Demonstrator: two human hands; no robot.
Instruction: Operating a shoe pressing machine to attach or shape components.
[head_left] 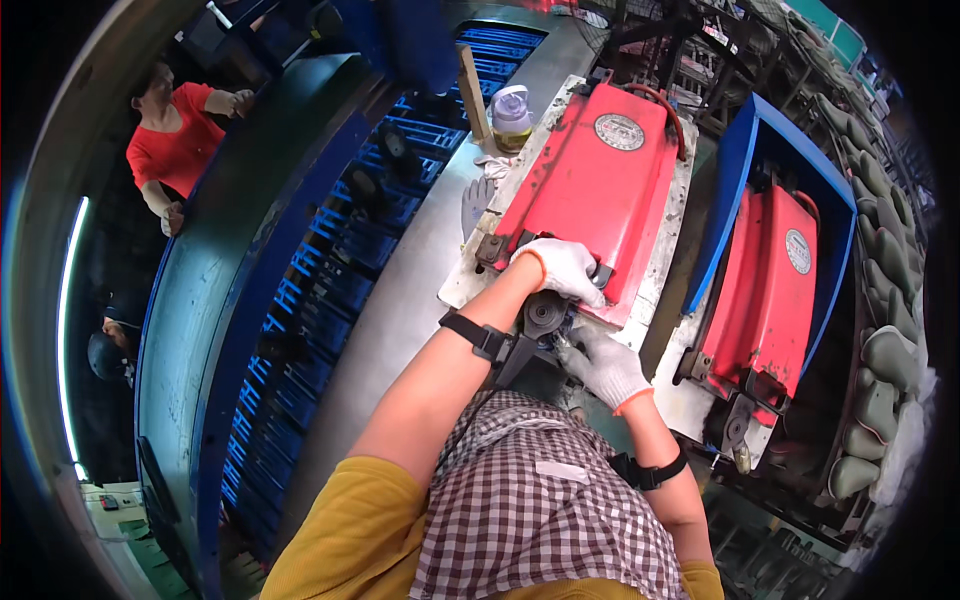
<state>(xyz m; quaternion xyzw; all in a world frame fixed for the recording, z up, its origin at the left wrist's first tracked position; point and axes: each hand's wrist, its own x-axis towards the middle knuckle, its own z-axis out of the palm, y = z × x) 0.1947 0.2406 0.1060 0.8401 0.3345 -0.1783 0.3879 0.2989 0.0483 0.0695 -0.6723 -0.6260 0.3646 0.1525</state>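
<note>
The red mould lid [590, 190], its long axis running from frame centre toward the upper right, is gripped at its near edge by the closed left hand [562, 268], while the right hand [608, 365] is curled just below around the latch [545, 315].

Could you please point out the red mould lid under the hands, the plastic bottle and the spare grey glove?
Red mould lid [585, 190], head view, flat top.
Plastic bottle [511, 118], head view, body.
Grey glove [476, 200], head view, palm.

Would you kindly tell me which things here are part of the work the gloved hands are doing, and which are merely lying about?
In hand:
- left hand on the near red mould lid
- right hand at the dark round knob

Lying about:
- plastic bottle
- spare grey glove
- second red mould
- row of grey-green soles
</note>
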